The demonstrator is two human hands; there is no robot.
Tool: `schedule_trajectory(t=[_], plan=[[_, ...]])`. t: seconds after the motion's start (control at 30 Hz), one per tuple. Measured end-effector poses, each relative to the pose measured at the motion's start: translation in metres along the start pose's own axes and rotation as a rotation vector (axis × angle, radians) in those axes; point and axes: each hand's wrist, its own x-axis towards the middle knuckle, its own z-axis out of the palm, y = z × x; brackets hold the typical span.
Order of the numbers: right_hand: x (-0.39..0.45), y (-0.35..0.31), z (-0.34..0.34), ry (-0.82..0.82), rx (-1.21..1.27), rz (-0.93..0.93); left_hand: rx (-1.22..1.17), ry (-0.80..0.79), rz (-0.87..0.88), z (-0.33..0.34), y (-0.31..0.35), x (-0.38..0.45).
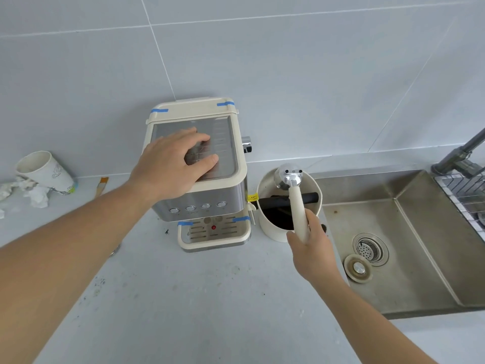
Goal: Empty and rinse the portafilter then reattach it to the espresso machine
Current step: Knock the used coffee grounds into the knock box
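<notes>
Head view, only cam here. Left hand [174, 160] lies flat on the metal top plate of the cream and stainless steel espresso machine [207, 195], fingers spread and pressing down, holding nothing. Prob there to steady the machine so it doesn't slide on the pale grey countertop [183, 298].

Right hand [312, 248] has its fingers curled tight round the cream handle of the chrome-headed portafilter [291, 185]. The head is turned over, spouts facing up, and sits over the round cream knock box [286, 206] w/ a black bar across its mouth. Handle crosses the bar; can't tell if the basket rim touches the bar or hangs just above. Dark grounds show in the box below. Held upside down like that so the puck drops in, so I'd judge the emptying step is in hand; rinse and reattach not yet done.

Knock box stands just beside the machine's right side, between it and the stainless steel sink [425, 271], handy for going on to the water. Grey tap [462, 153] is at the sink's far right corner, a loose round plug [358, 267] near the drain. Far left by the wall, well apart from the work: a tipped white paper cup [44, 172] and crumpled tissues [29, 193]. A few dark specks on the counter in front of the drip tray
</notes>
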Motion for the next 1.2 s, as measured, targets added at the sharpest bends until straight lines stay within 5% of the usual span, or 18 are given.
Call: schedule_trajectory(t=[0.67, 1.2], plan=[[0.001, 0.008, 0.006, 0.013, -0.012, -0.026, -0.008, 0.014, -0.005, -0.003, 0.004, -0.003], [0.009, -0.011, 0.002, -0.027, 0.187, 0.315, 0.053, 0.001, 0.005, -0.006, 0.008, -0.004]])
